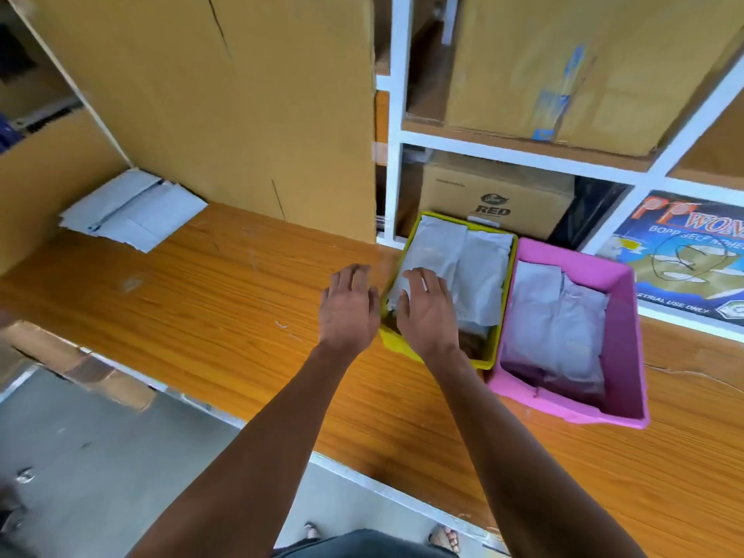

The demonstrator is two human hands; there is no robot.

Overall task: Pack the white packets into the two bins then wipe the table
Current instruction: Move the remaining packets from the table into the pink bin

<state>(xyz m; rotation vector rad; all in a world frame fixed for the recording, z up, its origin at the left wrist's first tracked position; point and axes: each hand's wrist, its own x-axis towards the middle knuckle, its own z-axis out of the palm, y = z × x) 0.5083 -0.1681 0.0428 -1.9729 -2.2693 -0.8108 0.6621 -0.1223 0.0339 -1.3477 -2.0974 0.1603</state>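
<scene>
Pressing flat on packets [463, 263] — right hand [426, 312]; left hand [348, 310] hovers open.

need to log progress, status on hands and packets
Right hand flat on packets in yellow bin; left hand open beside it. Pink bin holds packets. Stack of packets remains on table, path unobstructed.

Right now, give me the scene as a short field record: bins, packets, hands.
yellow bin: on table, holds white packets
pink bin: right of yellow bin, touching it, holds white packets
loose packets: stack at table's far left, not yet packed
left hand: open, over table beside yellow bin
right hand: open, fingers flat on a packet in yellow bin
table: wooden
</scene>
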